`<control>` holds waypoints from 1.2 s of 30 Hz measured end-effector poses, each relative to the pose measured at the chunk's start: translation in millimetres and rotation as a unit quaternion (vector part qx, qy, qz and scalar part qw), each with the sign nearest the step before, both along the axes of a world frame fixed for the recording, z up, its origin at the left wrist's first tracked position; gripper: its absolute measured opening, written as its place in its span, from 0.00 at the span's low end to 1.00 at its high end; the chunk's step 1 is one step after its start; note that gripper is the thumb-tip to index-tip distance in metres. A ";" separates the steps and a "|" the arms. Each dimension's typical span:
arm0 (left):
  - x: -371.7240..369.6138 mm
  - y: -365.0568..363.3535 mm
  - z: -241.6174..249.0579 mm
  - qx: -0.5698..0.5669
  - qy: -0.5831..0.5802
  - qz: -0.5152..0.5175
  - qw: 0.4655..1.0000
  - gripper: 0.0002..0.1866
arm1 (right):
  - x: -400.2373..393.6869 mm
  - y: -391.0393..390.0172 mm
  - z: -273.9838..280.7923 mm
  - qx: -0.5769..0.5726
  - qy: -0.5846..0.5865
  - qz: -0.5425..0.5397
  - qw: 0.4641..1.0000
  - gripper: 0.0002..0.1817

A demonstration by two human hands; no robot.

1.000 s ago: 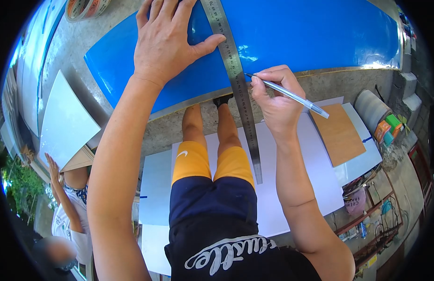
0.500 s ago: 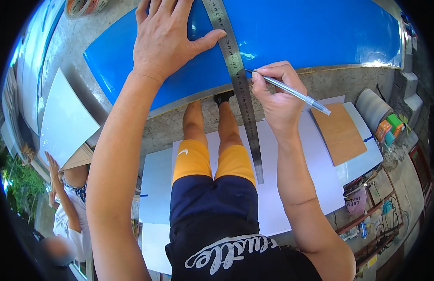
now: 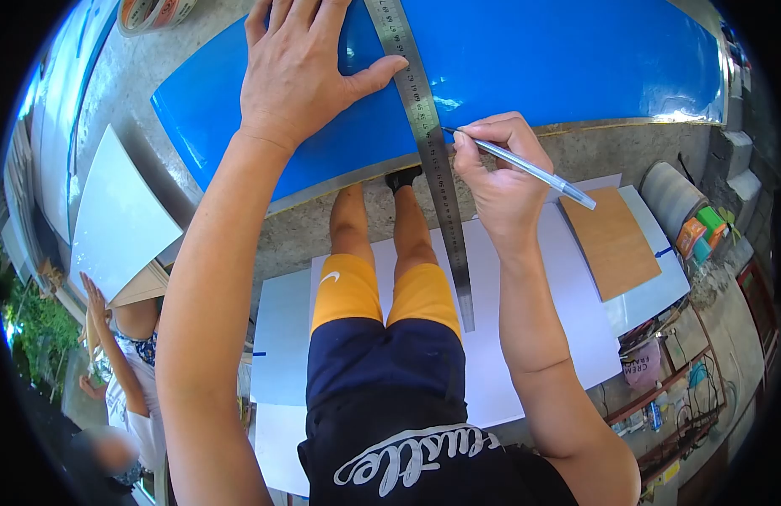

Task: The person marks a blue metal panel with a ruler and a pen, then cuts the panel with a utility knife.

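A long metal ruler lies across a glossy blue sheet and reaches past its near edge. My left hand is spread flat on the blue sheet left of the ruler, its thumb touching the ruler's edge. In my right hand is a clear pen, held between thumb and fingers. The dark pen tip is at the ruler's right edge, near the sheet's near edge.
A tape roll sits at the upper left. White panels and a brown board lie nearer me. At the left, another person touches a pale curved panel. Cluttered shelves stand at the lower right.
The other person at the left has shifted slightly, with a lower hand now showing apart from the raised one. My hands, the ruler and the pen have barely moved.
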State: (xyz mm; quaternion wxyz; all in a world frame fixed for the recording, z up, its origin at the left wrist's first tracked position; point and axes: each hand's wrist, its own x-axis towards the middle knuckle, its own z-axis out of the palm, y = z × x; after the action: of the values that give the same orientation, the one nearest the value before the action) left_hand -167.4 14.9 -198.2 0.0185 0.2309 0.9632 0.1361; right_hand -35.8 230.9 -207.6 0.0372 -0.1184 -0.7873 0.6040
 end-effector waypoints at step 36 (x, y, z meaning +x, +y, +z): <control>0.1 -3.7 -11.0 -0.015 0.038 -0.010 0.999 0.52 | -2.3 4.9 -0.6 0.005 0.005 0.016 1.000 0.09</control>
State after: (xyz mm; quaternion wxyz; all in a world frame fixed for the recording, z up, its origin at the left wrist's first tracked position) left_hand -167.4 11.2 -209.2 -0.0132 0.2451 0.9628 0.1130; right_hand -38.1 235.7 -208.2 0.0326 -0.1028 -0.7920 0.6009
